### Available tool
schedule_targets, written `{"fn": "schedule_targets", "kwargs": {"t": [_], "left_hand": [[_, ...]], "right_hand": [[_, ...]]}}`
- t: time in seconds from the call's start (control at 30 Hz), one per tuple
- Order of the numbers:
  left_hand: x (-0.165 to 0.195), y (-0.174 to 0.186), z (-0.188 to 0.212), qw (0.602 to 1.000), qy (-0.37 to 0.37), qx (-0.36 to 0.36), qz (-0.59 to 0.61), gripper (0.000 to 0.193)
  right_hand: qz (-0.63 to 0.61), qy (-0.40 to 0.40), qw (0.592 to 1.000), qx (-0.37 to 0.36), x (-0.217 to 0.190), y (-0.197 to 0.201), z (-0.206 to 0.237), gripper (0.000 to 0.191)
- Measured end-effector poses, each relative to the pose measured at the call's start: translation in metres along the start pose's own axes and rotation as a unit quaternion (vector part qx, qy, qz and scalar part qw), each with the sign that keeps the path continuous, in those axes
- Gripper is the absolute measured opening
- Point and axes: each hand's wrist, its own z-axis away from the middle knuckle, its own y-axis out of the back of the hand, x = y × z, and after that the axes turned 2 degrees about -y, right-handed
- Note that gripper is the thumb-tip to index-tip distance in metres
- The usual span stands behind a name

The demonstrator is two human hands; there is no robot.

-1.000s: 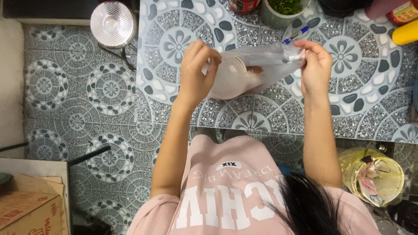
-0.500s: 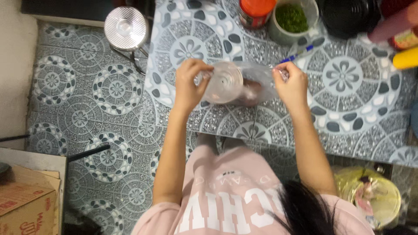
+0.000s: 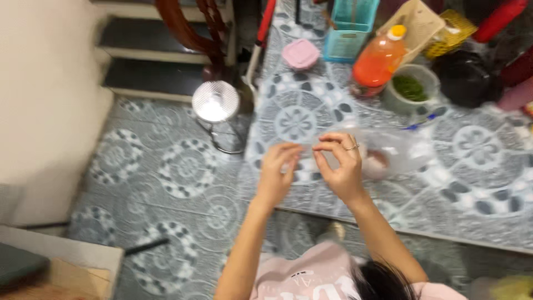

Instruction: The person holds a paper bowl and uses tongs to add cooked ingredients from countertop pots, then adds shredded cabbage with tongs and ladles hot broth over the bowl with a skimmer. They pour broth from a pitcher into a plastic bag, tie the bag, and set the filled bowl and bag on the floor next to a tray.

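At the near left edge of the patterned table (image 3: 477, 183), a clear plastic bag (image 3: 388, 155) is laid, long axis left to right; its left end is pinched by the right hand (image 3: 340, 166); the left hand (image 3: 277, 172), fingers curled, is set just beside it, further left.

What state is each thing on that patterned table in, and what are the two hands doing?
clear plastic bag: lying on the table, pinched at one end by both hands
left hand: fingertips gripping the bag
right hand: fingertips gripping the bag
orange bottle: capped
pink container: lid on
bowl of greens: uncovered
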Motion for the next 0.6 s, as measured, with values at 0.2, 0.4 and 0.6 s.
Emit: {"fn": "schedule_targets", "kwargs": {"t": [0.2, 0.4, 0.6], "left_hand": [[-0.006, 0.093, 0.036, 0.996, -0.061, -0.064, -0.018, 0.019], [-0.039, 0.132, 0.016, 0.994, -0.078, -0.072, 0.005, 0.013], [-0.091, 0.135, -0.022, 0.986, -0.109, -0.120, 0.025, 0.013]], "right_hand": [[-0.050, -0.078, 0.992, 0.086, -0.057, -0.084, 0.008, 0.007], [-0.005, -0.085, 0.995, 0.055, -0.067, -0.121, 0.013, 0.007], [-0.006, -0.160, 0.978, 0.133, -0.029, -0.158, 0.012, 0.004]]}}
